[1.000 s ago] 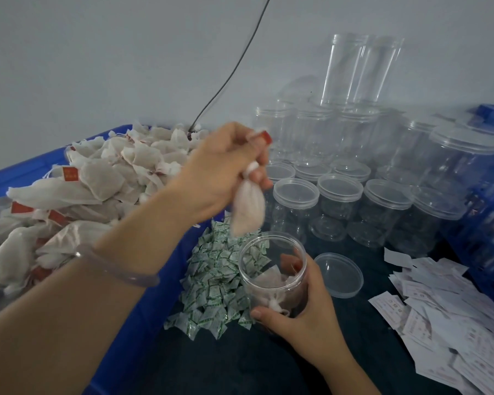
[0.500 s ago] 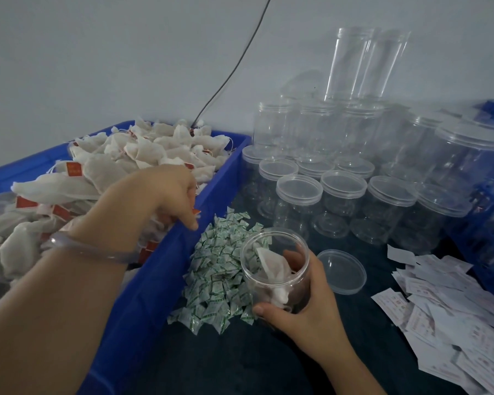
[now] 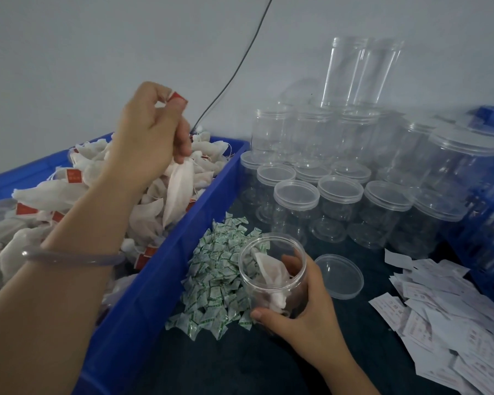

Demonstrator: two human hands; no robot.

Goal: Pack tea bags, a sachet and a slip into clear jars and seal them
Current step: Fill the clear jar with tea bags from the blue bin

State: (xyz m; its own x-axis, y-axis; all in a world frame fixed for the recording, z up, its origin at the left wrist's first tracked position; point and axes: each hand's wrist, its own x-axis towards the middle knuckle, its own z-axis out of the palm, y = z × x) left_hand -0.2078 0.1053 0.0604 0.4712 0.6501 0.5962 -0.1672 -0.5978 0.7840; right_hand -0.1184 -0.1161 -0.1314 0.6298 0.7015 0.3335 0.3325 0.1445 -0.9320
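The left hand [image 3: 151, 132] is raised above the blue crate [image 3: 166, 280], and its grip is pressed together: the fingers are curled, and thumb and forefinger pinch a red tag [image 3: 178, 97] that sticks out at the top of the grip. One white tea bag [image 3: 178, 192] hangs under the lower fingers of this hand and touches the little finger. Its bottom end is close above the heap of tea bags [image 3: 54, 195] which fills the crate. So the bag lies below the grip, not inside it; it is over the crate, to the left of the open jar [image 3: 273, 292] and apart from it. The right hand [image 3: 308, 317] holds this jar on the dark table [image 3: 268, 366]. Its grip is wrapped around the jar wall, with the thumb in front near the bottom and the fingers behind. Inside the jar lie the packed bags [image 3: 268, 273], white ones; how many, I cannot tell. Between the jar and the crate wall is a pile of small green-and-white sachets [image 3: 214, 283]. At the right of the jar the loose lid [image 3: 340, 276] lies flat on the table, and farther right the white paper slips [image 3: 454, 332] are spread. Behind them the closed jars [image 3: 297, 206] stand in rows. A pale bracelet [image 3: 69, 258] is on the left wrist.
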